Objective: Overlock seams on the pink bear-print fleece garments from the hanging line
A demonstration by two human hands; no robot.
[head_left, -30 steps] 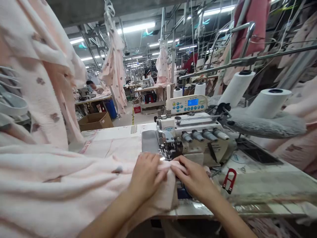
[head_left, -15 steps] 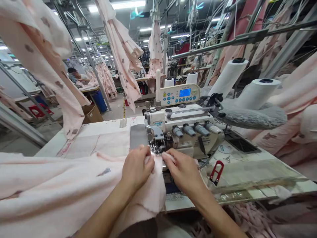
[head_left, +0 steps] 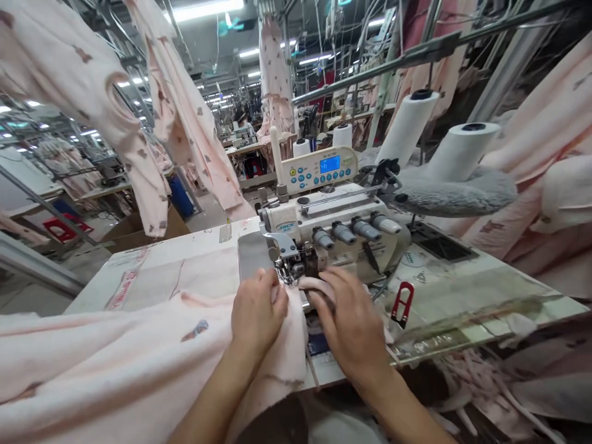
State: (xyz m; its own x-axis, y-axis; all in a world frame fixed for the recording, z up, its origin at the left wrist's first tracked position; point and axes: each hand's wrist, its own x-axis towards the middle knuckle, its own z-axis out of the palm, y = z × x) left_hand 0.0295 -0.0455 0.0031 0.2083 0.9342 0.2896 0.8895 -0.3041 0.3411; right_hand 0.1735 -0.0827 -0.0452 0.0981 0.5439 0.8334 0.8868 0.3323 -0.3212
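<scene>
Pale pink printed fabric [head_left: 139, 345] lies across the left of the machine table and over its front edge. My left hand [head_left: 259, 308] is closed on its edge, just left of the presser foot. A narrow pink fabric strip [head_left: 317, 285] curves from the needle area into my right hand [head_left: 351, 320], whose thumb and forefinger are apart around it; the other fingers' grip is partly hidden. Both hands are right in front of a white overlock sewing machine [head_left: 282, 225]. The fabric edge under the foot is hidden.
Red-handled thread snips [head_left: 402, 304] lie on the table right of my right hand. White thread cones [head_left: 462, 154] stand behind the machine, by a grey fuzzy pad [head_left: 457, 197]. Pink garments [head_left: 111, 92] hang at the left. Fabric scraps [head_left: 481, 382] lie below the table edge.
My right hand's thumb and forefinger have parted from a pinch near the foot, and the strip now shows between them. My left hand keeps its hold. The view has turned slightly right.
</scene>
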